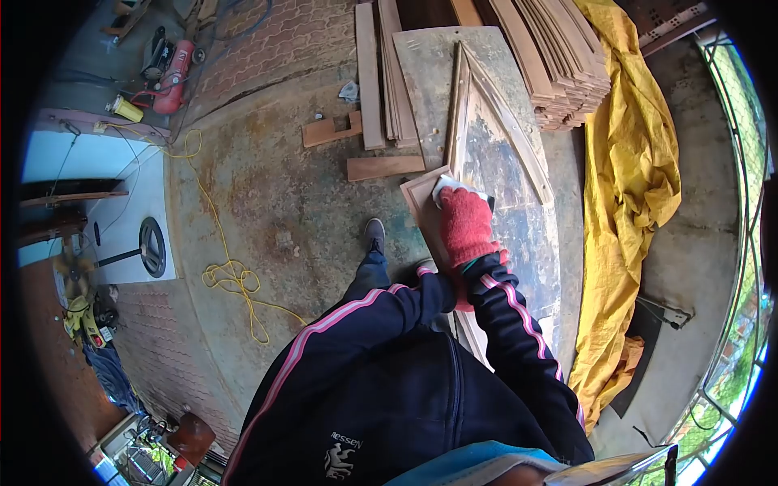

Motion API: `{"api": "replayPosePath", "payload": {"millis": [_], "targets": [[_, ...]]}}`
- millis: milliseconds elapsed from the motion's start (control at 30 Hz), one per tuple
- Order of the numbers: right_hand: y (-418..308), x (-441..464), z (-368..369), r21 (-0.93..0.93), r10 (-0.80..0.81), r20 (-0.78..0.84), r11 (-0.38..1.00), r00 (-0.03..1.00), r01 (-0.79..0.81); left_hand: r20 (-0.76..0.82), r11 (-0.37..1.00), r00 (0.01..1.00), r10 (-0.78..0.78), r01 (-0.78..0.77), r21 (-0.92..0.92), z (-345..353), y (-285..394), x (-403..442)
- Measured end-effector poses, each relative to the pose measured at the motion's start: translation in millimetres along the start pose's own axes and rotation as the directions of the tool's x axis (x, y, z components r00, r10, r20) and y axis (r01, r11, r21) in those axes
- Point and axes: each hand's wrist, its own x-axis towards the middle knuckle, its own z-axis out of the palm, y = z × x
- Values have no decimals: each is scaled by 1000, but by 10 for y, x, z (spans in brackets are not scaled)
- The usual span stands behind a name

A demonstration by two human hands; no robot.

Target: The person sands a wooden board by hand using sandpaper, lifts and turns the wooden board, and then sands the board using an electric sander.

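My right hand (468,223), in a red knitted glove, is closed over a white cloth-like piece (444,188) and presses it on the upper end of a framed wooden panel (417,197). Exactly what the white piece is, I cannot make out. The panel runs back toward my body, on the edge of a worn, paint-stained work board (523,235). Behind my right forearm, my left hand (463,298) shows only a strip of red glove near the panel; its fingers are hidden.
Thin wooden strips (506,121) form an angle on the board. Stacked planks (559,57) stand beyond, beside a yellow tarp (624,178). Loose wood pieces (385,168) lie on the floor. A yellow cord (231,275) and a red compressor (173,77) are at left.
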Motion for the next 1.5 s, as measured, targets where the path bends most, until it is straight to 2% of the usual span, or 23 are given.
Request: {"api": "replayPosePath", "payload": {"millis": [33,67,167,300,400,467,500,533,600,633,733,800,867,1000,1067,1133,1233,1333,1433,1467,1500], "targets": [[24,-188,-91,37,0,85,999,996,-3,-7,1000,1000,1,-1,-1,-1,-8,-11],[17,-270,-169,30,-4,90,1000,996,1,-9,1000,1000,-5,5,-3,6,-14,-17],[-9,-276,-294,147,-55,-37,987,998,60,-13,1000,1000,-3,3,-3,12,14,13],[-19,234,-43,39,-5,-154,999,988,11,-12,1000,1000,3,-3,15,-1,43,32],[-91,68,-42,-31,-68,-87,997,994,66,-5,1000,1000,3,-3,21,4,15,10],[-195,-213,-1,-84,-115,101,989,988,124,-16,1000,1000,4,-3,17,-3,-64,-16],[-250,-235,16,-89,-48,175,994,983,64,-20,1000,1000,-2,2,13,12,-108,-20],[-245,-210,27,-90,-49,178,994,983,66,-20,1000,1000,-2,2,13,19,-105,-37],[-243,-25,43,-56,-124,46,990,991,126,-12,1000,1000,-4,4,11,21,-36,-80],[-307,67,-32,-6,-116,-46,993,992,116,-13,1000,1000,-1,1,17,29,-26,-84],[-306,187,96,44,-111,-127,992,986,117,-6,1000,1000,3,-2,27,43,5,-86],[-233,-23,110,52,-147,-79,987,986,151,-5,999,1000,5,-5,43,44,15,-81],[-143,-345,12,14,-301,36,954,953,301,-2,999,1000,2,-2,54,35,-7,-77],[-225,-105,15,7,-232,58,973,971,232,-6,997,999,31,-31,70,49,21,-53],[-350,237,90,29,-136,-62,990,989,138,-9,995,999,48,-47,90,42,35,-61],[-381,349,100,68,-106,-26,992,994,107,-6,993,999,52,-51,104,32,26,-73],[-177,-100,57,60,-140,-16,988,990,141,2,990,998,62,-62,126,13,-12,-69],[9,-547,-76,168,-103,-110,978,989,121,6,986,999,54,-54,155,-10,-113,-70],[-158,-286,-159,65,-58,-43,996,997,60,57,966,997,50,-62,250,34,-8,-78],[-257,-115,-225,104,7,-44,995,999,-3,74,956,996,46,-65,287,62,12,-83],[-306,87,-197,133,6,-115,991,993,10,96,942,994,45,-74,326,78,28,-113]]}}
